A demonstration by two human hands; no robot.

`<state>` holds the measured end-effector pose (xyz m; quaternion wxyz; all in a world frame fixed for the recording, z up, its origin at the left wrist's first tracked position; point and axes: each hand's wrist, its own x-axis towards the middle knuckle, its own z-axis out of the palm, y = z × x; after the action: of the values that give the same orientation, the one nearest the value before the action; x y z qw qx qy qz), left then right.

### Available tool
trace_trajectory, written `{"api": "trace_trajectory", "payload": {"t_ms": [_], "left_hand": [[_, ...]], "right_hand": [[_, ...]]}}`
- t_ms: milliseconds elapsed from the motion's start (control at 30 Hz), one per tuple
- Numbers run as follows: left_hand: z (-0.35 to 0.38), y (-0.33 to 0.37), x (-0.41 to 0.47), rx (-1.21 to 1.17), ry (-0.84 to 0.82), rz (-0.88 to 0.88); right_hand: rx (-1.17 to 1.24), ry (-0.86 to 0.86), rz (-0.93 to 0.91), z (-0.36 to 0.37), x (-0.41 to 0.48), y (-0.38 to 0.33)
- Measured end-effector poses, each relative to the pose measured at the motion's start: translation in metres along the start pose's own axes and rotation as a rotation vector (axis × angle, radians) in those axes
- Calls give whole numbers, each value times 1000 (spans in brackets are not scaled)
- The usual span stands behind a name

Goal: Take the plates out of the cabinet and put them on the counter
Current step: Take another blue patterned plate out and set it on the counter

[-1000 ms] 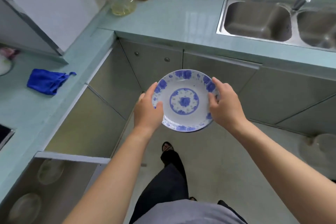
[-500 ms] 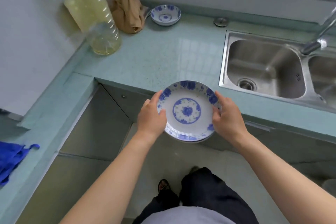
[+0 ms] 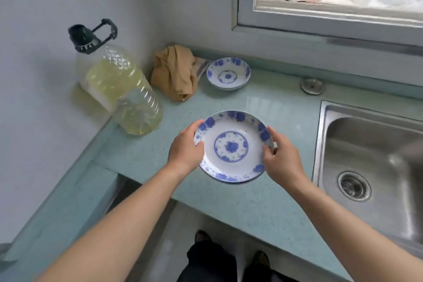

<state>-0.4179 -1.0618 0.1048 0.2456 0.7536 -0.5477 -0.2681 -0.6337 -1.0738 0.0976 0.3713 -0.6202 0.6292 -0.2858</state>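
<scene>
I hold a white plate with a blue flower pattern (image 3: 232, 146) over the pale green counter (image 3: 263, 201). A second rim shows just under its near edge. My left hand (image 3: 185, 149) grips its left rim and my right hand (image 3: 282, 160) grips its right rim. Further back on the counter sits a small stack of plates with the same blue pattern (image 3: 229, 73). The cabinet is out of view.
A large bottle of yellow oil (image 3: 121, 89) stands at the back left, with a crumpled tan cloth (image 3: 176, 73) beside it. A steel sink (image 3: 375, 162) lies to the right, a metal sink plug (image 3: 311, 86) behind it. My legs and feet show below the counter edge.
My hands carried the plate up and forward from in front of the cabinet doors to above the counter. The view has tilted upward, showing the wall and window.
</scene>
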Motion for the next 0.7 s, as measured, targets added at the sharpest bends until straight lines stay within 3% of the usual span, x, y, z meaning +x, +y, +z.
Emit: {"api": "trace_trajectory", "payload": {"t_ms": [367,700], "left_hand": [[-16,13,204,-81,-108,85],[14,-1,347,-105,-106,31]], "right_hand": [[-91,160,149,37,177,-49],[-223,138,181,76,323,-60]]}}
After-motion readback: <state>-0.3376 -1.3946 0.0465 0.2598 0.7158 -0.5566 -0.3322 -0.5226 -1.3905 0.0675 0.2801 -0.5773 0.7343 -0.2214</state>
